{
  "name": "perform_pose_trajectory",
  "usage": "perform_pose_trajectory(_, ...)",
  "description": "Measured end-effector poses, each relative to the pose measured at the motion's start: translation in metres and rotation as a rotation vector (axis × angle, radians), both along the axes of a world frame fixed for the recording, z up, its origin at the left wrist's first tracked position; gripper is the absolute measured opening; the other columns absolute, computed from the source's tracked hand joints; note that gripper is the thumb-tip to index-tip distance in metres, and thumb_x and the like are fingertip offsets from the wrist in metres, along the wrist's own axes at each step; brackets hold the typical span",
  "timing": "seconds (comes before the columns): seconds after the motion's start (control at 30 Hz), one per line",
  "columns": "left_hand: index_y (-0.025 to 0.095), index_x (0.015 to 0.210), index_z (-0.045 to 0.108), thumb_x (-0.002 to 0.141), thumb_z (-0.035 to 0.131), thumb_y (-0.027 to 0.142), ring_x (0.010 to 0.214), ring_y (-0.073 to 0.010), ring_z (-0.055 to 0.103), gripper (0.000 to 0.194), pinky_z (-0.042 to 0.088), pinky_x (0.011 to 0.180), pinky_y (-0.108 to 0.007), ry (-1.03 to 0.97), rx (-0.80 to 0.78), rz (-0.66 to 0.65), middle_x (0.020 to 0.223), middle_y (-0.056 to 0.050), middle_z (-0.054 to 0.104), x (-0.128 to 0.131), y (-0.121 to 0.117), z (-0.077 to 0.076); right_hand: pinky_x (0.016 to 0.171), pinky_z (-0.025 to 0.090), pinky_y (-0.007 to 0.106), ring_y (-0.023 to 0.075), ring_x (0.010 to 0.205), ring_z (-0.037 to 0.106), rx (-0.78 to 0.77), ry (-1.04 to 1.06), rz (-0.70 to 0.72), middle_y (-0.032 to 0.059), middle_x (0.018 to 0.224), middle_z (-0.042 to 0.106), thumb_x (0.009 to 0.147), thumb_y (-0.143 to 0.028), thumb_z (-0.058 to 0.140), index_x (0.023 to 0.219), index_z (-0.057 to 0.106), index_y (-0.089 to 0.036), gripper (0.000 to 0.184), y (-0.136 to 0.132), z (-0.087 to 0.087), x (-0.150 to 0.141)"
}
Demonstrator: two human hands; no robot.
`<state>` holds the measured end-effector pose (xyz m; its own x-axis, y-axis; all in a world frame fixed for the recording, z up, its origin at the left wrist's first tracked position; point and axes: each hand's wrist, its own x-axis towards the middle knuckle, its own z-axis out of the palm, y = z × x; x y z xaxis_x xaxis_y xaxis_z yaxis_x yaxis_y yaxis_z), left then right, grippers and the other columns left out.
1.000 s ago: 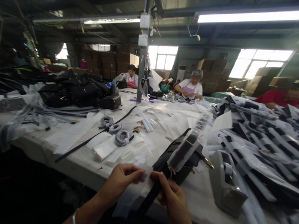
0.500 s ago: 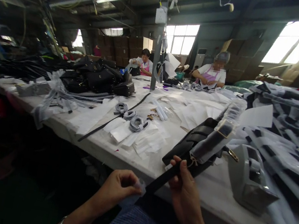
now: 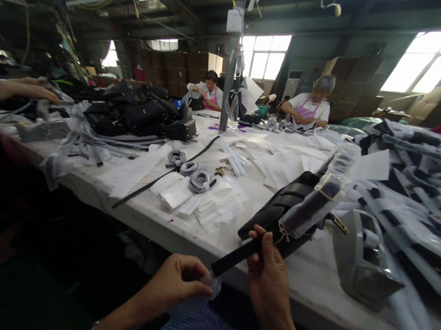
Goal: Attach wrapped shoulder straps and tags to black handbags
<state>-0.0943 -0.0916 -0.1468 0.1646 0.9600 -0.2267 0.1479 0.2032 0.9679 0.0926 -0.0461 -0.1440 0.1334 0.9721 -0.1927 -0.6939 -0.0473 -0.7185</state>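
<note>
My right hand [image 3: 270, 270] pinches a black strap [image 3: 234, 258] between thumb and fingers at the table's front edge. The strap slants down and left toward my lap. My left hand [image 3: 178, 283] is closed on a thin translucent wrapping sheet [image 3: 213, 286], held at the strap's lower end; the sheet hangs below and appears to lie around the tip. Just beyond my right hand rests a black bag [image 3: 282, 204]. Across it lies a part wrapped in clear plastic [image 3: 308, 212], with a small string tied near its lower end.
A grey tape dispenser [image 3: 368, 259] stands right of the bag. Wrapped black-and-white pieces [image 3: 420, 217] are heaped behind it. Coiled straps [image 3: 200, 181] and white sheets [image 3: 212, 209] lie mid-table. Black bags [image 3: 144, 114] pile at left, near another person's arm [image 3: 12, 87]. A post [image 3: 230, 75] rises mid-table.
My left hand has brought the translucent sheet onto the strap's lower end, where it was beside it before. Another person's arm has come in at the left.
</note>
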Motion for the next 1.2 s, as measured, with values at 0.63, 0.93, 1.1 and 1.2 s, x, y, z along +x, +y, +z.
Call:
perform_pose_trajectory(0.63,0.012,0.083,0.078,0.070,0.081,0.039,0.060,-0.0131,0.061,0.030,0.043,0.058,-0.021,-0.152,-0.118,0.021,0.071,-0.006,0.074,0.013,0.001,0.002,0.051,0.035,0.018,0.0068,0.057,0.039,0.116,-0.229,-0.015,0.0034,0.085,0.074,0.079,-0.049,0.076,0.096,0.079,-0.022,0.032,0.000,-0.012,0.010)
perform_pose_trajectory(0.93,0.013,0.098,0.077,0.071,0.082,0.038,0.065,-0.0140,0.064,0.037,0.046,0.061,-0.021,-0.247,-0.188,-0.003,0.082,-0.007,0.076,0.013,-0.007,0.004,0.052,0.035,0.021,0.0080,0.056,0.040,0.129,-0.300,-0.019,0.0045,0.086,0.075,0.082,-0.049,0.073,0.098,0.078,-0.021,0.034,0.000,-0.014,0.014)
perform_pose_trajectory(1.1,0.013,0.094,0.077,0.070,0.081,0.042,0.069,-0.0174,0.067,0.038,0.048,0.063,-0.024,-0.206,-0.158,0.063,0.082,-0.008,0.077,0.019,-0.002,0.001,0.053,0.036,0.021,0.0079,0.055,0.040,0.130,-0.376,0.034,0.0047,0.086,0.075,0.084,-0.049,0.070,0.099,0.078,-0.020,0.034,0.000,-0.012,0.017)
perform_pose_trajectory(1.2,0.012,0.092,0.077,0.071,0.081,0.042,0.071,-0.0181,0.068,0.037,0.049,0.065,-0.024,-0.210,-0.131,0.090,0.081,-0.009,0.078,0.027,0.002,0.004,0.052,0.035,0.021,0.0075,0.054,0.040,0.123,-0.414,0.042,0.0053,0.086,0.075,0.083,-0.050,0.070,0.098,0.078,-0.019,0.035,-0.001,-0.009,0.017)
